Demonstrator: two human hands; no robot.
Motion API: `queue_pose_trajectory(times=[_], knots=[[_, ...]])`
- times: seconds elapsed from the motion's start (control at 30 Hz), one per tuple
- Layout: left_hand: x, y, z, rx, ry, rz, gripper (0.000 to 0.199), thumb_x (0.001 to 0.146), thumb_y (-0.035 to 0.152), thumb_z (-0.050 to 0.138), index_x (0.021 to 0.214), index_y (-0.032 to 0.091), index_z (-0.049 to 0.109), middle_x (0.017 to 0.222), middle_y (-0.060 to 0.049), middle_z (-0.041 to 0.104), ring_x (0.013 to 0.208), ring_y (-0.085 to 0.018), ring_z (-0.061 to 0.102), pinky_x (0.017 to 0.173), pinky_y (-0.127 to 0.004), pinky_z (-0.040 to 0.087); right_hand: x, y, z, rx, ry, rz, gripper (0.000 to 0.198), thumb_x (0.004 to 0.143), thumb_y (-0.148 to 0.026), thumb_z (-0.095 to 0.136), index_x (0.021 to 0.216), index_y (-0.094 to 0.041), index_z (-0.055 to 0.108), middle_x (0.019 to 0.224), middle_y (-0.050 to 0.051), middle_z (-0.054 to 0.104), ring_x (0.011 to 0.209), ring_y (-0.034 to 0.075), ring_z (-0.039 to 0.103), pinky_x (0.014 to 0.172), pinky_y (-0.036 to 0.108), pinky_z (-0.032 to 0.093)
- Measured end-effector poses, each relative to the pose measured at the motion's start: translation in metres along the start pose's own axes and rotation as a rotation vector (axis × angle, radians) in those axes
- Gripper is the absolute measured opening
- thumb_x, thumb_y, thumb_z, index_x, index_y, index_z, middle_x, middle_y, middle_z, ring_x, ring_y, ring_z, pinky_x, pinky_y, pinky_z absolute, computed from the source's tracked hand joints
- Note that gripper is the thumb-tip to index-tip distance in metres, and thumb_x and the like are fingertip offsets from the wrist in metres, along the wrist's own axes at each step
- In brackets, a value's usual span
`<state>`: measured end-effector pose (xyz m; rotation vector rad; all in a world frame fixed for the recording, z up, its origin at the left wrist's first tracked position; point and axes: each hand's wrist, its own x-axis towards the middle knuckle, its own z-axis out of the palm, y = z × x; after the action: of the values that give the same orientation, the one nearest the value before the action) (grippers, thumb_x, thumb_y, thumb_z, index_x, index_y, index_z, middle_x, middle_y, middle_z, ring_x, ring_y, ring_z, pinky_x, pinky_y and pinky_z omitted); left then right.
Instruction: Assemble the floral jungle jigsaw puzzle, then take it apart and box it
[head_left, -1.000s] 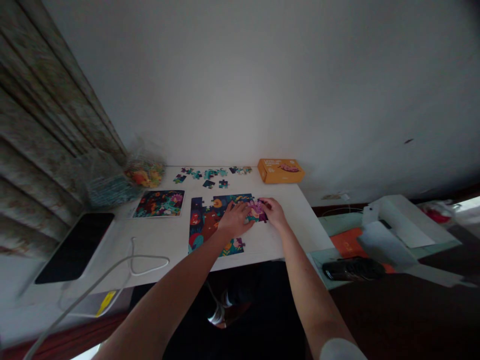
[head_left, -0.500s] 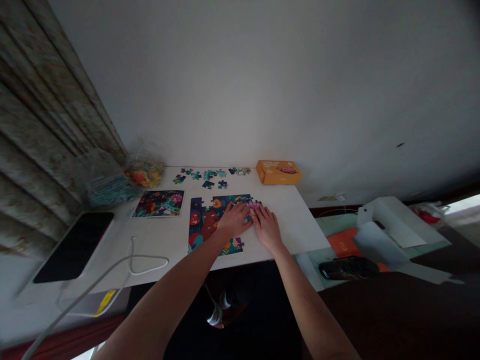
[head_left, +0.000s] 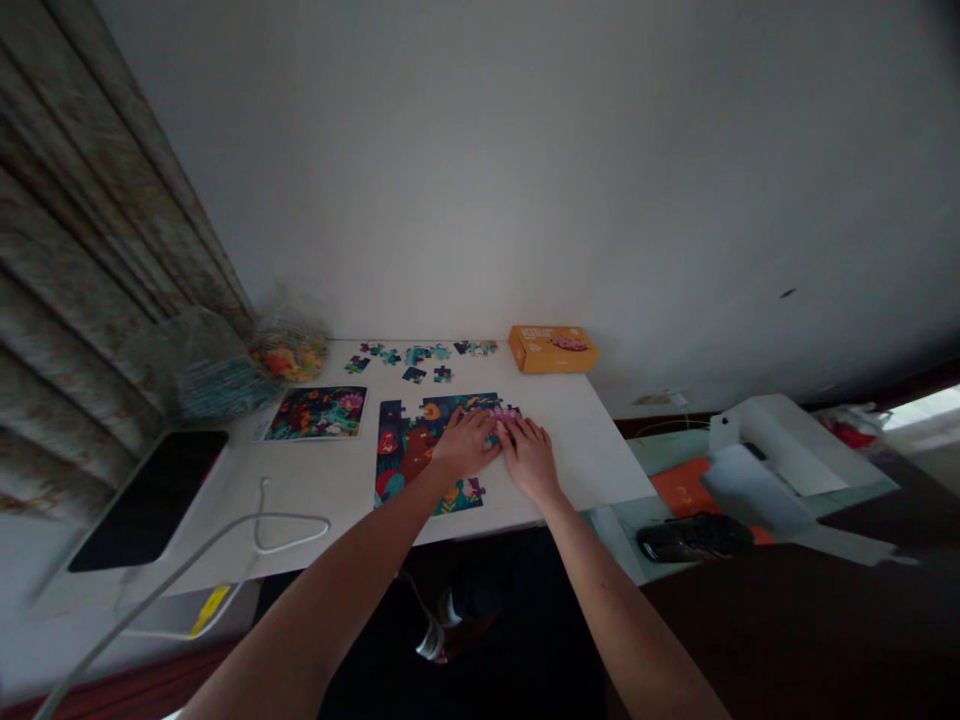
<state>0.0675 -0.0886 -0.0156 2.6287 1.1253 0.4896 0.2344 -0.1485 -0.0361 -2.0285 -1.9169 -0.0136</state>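
A partly joined jigsaw puzzle (head_left: 390, 460) with a dark, colourful animal picture lies near the table's front edge. Over its middle rests my left hand (head_left: 466, 443), palm down with fingers stretched out. My right hand (head_left: 531, 455) lies flat at the puzzle's right edge, its fingertips touching a pink part (head_left: 504, 412). The two hands nearly meet there and hide much of that area. Several loose puzzle pieces (head_left: 426, 354) are spread along the back of the table, and two more pieces (head_left: 442, 374) lie a little closer.
A printed picture card (head_left: 319, 413) lies left of the puzzle. Behind it are bagged pieces (head_left: 289, 350). An orange puzzle box (head_left: 553, 350) stands at the back right. A black tablet-like device (head_left: 150, 500) and a white cable (head_left: 289, 520) occupy the left. A lower glass surface (head_left: 622, 540) holds other items.
The view has shifted slightly. My right hand's fingers have drawn in a little at the pink part, while my left hand stays almost in place on the puzzle.
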Motion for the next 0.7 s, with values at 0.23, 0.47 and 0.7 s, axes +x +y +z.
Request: queue_pose_trajectory(times=[0.23, 0.47, 0.7], knots=[[0.010, -0.017, 0.007, -0.154, 0.036, -0.049, 0.032, 0.099, 0.035, 0.055, 0.125, 0.026, 0.071, 0.138, -0.007, 0.068, 0.133, -0.024, 0.058, 0.123, -0.049, 0.033, 0.002, 0.002, 0.004, 0.050, 0.098, -0.041, 0.043, 0.107, -0.038, 0.040, 0.134, -0.019, 0.067, 0.145, 0.015, 0.062, 0.134, 0.033, 0.054, 0.112, 0.052, 0.038], [0.035, -0.062, -0.022, 0.000, 0.140, -0.199, 0.032, 0.096, 0.021, 0.055, 0.124, 0.017, 0.070, 0.139, -0.015, 0.065, 0.130, -0.028, 0.059, 0.115, -0.043, 0.042, 0.002, 0.003, 0.006, 0.085, 0.113, -0.045, 0.040, 0.106, -0.035, 0.042, 0.131, -0.019, 0.069, 0.141, 0.018, 0.064, 0.131, 0.034, 0.057, 0.111, 0.055, 0.040], [0.060, -0.112, -0.039, 0.075, 0.002, -0.369, 0.046, 0.096, 0.019, 0.056, 0.141, 0.018, 0.056, 0.152, -0.016, 0.054, 0.144, -0.028, 0.046, 0.120, -0.043, 0.034, 0.003, 0.001, 0.004, 0.100, 0.103, -0.022, 0.036, 0.103, -0.032, 0.046, 0.130, -0.022, 0.069, 0.141, 0.015, 0.064, 0.132, 0.032, 0.056, 0.112, 0.056, 0.039]])
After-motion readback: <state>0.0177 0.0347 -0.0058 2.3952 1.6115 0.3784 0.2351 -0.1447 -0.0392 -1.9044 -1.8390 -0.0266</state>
